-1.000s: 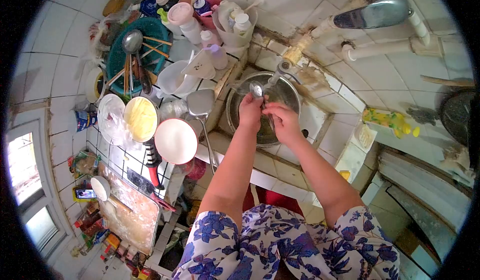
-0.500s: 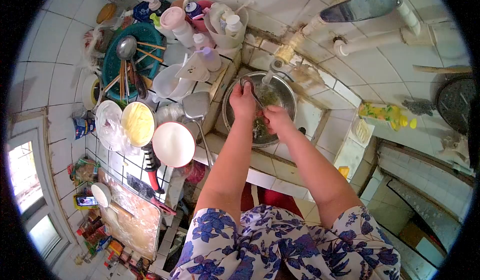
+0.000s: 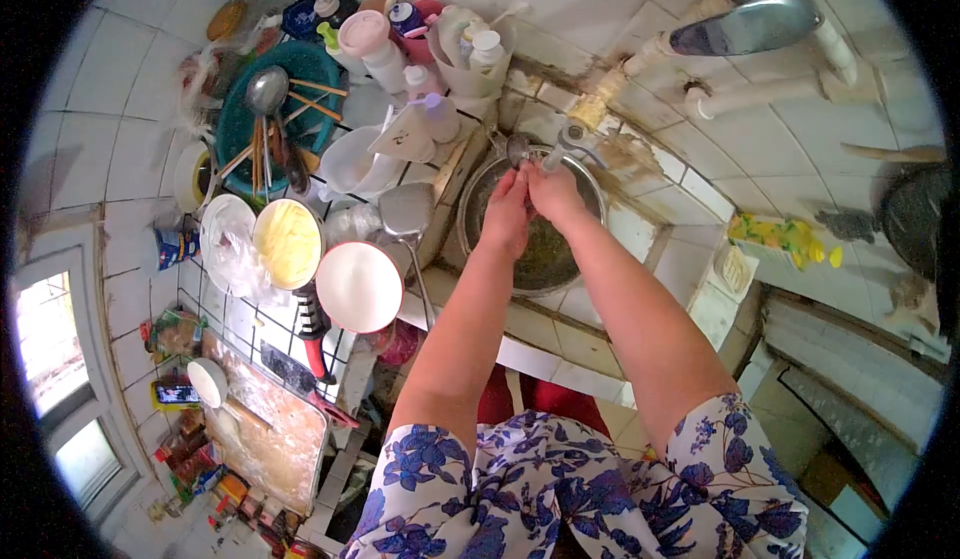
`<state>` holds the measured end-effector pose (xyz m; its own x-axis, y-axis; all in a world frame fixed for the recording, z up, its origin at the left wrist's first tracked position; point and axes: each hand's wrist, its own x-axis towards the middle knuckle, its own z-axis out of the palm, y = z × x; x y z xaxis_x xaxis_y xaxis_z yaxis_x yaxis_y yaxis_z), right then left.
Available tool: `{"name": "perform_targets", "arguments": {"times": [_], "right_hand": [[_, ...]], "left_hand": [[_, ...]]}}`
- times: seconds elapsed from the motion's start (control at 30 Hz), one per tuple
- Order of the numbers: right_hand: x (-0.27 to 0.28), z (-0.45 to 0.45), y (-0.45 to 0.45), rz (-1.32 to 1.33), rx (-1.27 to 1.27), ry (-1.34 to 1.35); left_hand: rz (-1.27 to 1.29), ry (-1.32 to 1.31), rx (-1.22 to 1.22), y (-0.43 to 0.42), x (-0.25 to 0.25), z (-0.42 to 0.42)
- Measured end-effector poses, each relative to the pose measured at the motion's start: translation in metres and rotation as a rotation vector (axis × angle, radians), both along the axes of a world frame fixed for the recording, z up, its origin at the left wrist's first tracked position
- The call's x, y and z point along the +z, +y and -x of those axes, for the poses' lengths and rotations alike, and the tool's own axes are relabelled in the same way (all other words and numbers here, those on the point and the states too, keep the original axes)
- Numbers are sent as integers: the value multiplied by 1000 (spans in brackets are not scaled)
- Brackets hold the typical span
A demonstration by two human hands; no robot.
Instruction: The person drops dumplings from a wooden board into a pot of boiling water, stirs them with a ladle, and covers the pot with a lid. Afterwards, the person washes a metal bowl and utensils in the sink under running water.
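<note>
Both my hands are together under the tap (image 3: 572,139), above a round metal basin (image 3: 470,234) in the tiled sink. A metal spoon (image 3: 517,146) pokes out past my fingertips, its rounded end toward the wall and its handle mostly hidden. My left hand (image 3: 508,211) is closed around the handle side. Pressed against it, my right hand (image 3: 553,196) is closed at the spoon, close to the spout. Murky, greenish-brown water with bits in it shows in the basin below.
Left of the sink, a rack holds a red-rimmed white bowl (image 3: 360,287), a bowl of yellow food (image 3: 287,244), a spatula (image 3: 406,209) and a teal basin (image 3: 232,124) of utensils. Bottles crowd behind. A floured board (image 3: 270,439) lies lower left.
Both hands have moved up toward the tap and come together, the right one most. The spoon has gone with them. The view has shifted slightly.
</note>
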<state>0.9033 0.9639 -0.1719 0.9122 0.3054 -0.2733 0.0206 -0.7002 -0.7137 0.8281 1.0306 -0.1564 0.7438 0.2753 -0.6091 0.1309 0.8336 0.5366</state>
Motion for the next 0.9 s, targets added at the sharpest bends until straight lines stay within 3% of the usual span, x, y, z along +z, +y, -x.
{"name": "perform_targets", "arguments": {"times": [0.1,0.2,0.23,0.3,0.4,0.47,0.53,0.6,0.63,0.73,0.83,0.9], "right_hand": [[-25,26,-10,-136,222,-507],[42,62,-23,-353,-18,627],[37,63,-30,-392,-57,662],[24,60,-44,-469,-135,730],[21,50,-33,-511,-326,380],[9,46,-47,-388,-156,211],[3,50,-67,-165,83,75],[1,59,-80,-102,29,20],[2,62,-82,-70,2,-7],[27,61,-79,-32,13,-529],[31,55,-72,-47,93,-608],[30,60,-65,-175,85,-362]], "left_hand": [[39,-117,32,5,-11,-3],[-66,123,109,18,49,-2],[-8,-75,136,21,24,-7],[-69,-43,-20,11,-4,-9],[-21,-111,-127,-18,-11,-6],[-24,-157,-59,-31,-20,-8],[-182,-112,-29,-18,-12,-7],[-293,-73,62,-2,-7,-19],[-463,-217,104,2,-21,-25],[-505,-167,-23,3,-22,-21],[-21,-216,89,3,-4,-11],[-42,-212,16,2,-9,-4]]}}
